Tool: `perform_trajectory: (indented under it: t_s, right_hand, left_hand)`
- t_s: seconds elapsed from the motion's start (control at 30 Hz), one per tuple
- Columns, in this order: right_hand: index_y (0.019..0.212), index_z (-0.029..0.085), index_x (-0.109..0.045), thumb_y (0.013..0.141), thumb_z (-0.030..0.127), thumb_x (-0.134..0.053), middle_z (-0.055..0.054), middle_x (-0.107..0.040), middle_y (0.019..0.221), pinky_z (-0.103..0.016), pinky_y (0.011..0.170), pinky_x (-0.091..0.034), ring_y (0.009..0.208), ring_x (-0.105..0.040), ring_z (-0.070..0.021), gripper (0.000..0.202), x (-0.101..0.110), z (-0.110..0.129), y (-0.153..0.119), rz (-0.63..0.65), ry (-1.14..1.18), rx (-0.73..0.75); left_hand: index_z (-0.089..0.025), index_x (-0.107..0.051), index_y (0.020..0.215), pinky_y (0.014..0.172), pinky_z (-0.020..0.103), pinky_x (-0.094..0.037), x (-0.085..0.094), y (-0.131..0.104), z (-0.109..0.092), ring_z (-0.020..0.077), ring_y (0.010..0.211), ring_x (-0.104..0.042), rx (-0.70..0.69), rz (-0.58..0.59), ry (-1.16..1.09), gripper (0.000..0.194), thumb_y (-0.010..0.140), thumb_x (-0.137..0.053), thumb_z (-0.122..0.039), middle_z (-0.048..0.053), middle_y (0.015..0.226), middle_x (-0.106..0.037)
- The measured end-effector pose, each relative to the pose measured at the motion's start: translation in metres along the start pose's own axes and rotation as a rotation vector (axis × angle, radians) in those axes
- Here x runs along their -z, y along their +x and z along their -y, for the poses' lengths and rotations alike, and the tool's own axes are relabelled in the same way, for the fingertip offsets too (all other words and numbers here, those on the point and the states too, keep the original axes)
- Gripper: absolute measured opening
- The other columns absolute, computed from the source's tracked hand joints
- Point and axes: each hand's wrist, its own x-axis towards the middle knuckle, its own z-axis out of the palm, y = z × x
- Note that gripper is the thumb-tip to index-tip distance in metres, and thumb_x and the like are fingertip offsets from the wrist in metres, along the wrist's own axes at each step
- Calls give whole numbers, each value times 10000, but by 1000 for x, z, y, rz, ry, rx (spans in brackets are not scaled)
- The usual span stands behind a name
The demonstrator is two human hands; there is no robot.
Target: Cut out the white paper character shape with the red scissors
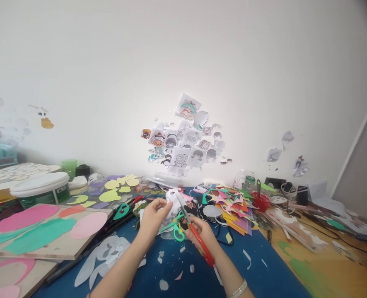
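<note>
My left hand [155, 214] pinches a small piece of white paper [173, 197] between thumb and fingertips. My right hand [204, 231] is closed around a pair of scissors [204, 245] with red handles. Their metal blades point up and away, close beside the paper; whether they touch it I cannot tell. Behind and between my hands lies a second pair of scissors [179, 234], with green handles. Small paper scraps [164, 284] are scattered on the blue table surface [183, 271] below my hands.
Colored paper sheets [237, 211] are heaped at the right, beside a red cup [260, 202]. At the left stand a white-lidded tub [40, 187] and a board [47, 250] with painted shapes. White cutouts [104, 254] lie near my left forearm. Drawings [191, 140] hang on the wall.
</note>
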Motion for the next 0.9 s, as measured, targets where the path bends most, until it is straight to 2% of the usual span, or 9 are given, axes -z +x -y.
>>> perform_trajectory:
  t_s: [0.2,0.33,0.5,0.9]
  right_hand:
    - [980,122,-587,724,638,-596,65,-382,512,-195,370,-229,385,-309,-49,576,0,6,-2,28,39,6]
    - [951,124,-597,727,649,-582,76,-346,476,-198,366,-249,373,-317,-58,571,1,7,-3,29,6,3]
    - [958,122,-604,714,651,-593,66,-366,496,-201,372,-264,380,-330,-59,583,2,5,-4,29,-19,-5]
    - [948,130,-604,733,612,-603,66,-356,532,-188,378,-259,415,-304,-55,528,14,19,-8,209,-72,-75]
  left_hand:
    - [-169,-526,647,503,208,-324,5,4,-3,112,560,-445,-15,75,80,342,671,-631,-494,-3,651,-535]
    - [-177,-537,656,528,224,-356,10,8,-1,132,583,-484,-42,98,161,332,674,-618,-498,1,655,-556]
    - [-174,-539,644,574,232,-382,17,9,-9,144,629,-514,-85,135,254,298,691,-606,-461,0,666,-569]
    - [-181,-578,620,605,249,-403,40,16,-19,174,664,-538,-120,278,380,238,662,-621,-412,16,678,-611]
